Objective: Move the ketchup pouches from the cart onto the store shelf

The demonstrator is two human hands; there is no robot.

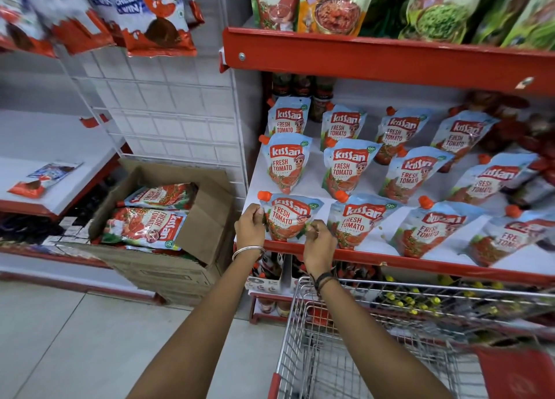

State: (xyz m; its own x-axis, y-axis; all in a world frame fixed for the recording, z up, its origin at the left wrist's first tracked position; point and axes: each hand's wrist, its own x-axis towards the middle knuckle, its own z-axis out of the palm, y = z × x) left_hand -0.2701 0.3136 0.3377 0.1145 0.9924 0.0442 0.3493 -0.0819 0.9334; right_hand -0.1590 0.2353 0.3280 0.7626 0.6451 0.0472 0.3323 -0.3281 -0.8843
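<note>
A ketchup pouch (288,217), blue and red with an orange cap, stands at the front left corner of the white store shelf (375,256). My left hand (250,229) grips its left edge and my right hand (319,242) pinches its lower right corner. Several more ketchup pouches (348,165) stand in rows behind and to the right of it. The wire cart (360,338) sits below my right arm; I see no pouches inside the part that shows.
An open cardboard box (168,248) with more ketchup pouches (144,227) stands on the floor to the left. A white wire grid panel (168,107) separates the left shelving. The red upper shelf (390,59) carries other pouches. Bottles fill the lower shelf (270,305).
</note>
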